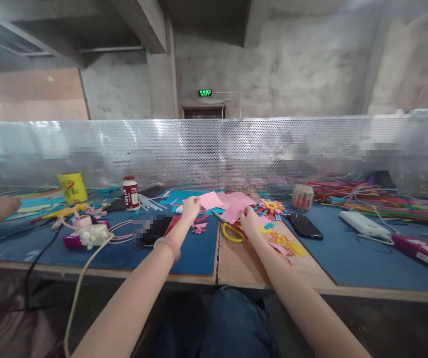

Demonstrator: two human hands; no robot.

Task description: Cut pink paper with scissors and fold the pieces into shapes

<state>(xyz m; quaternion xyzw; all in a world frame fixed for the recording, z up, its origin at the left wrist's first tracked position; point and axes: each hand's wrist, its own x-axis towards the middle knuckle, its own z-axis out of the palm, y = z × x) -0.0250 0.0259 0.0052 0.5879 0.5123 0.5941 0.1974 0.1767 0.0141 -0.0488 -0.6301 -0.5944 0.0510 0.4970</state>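
Pink paper point(232, 200) spans the space between my two hands over the far part of the table. My left hand point(190, 209) pinches the left piece point(209, 200) by its edge. On the right, my right hand point(249, 221) has its fingers closed on the lower right edge of the pink paper. Below the paper lies a pair of scissors with yellow handles point(233, 232). Small pink cut-outs point(199, 227) rest left of the scissors. A multicoloured paper flower point(270, 208) sits just beyond my right hand.
A black phone point(305, 226), a jar point(302, 197) and a power bank point(365, 224) stand or lie to the right, near coloured pipe cleaners point(371, 201). Leftward are a COSTA bottle point(131, 194), a yellow can point(72, 188), cables and another person's hand point(1, 211). A perforated metal divider point(154, 149) runs behind.
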